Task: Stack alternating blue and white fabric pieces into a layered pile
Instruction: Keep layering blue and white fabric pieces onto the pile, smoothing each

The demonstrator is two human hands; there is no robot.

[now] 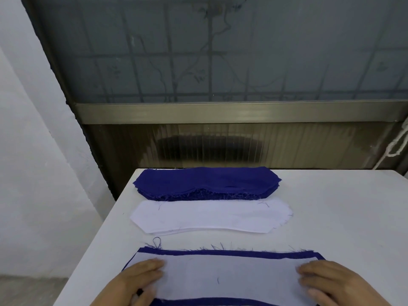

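A layered pile lies at the near edge of the white table: a white fabric piece on top of a blue piece whose border shows along the far and near sides. My left hand rests flat on the white piece's left end. Flat on its right end lies my right hand. Both hands have straight fingers pressing the cloth. Farther back sits a thin stack of white pieces, and behind it a thick stack of blue pieces with frayed edges.
The white table ends at its left edge and its far edge, just behind the blue stack. A dark window frame and ribbed panel stand behind the table. A white cord hangs at the far right.
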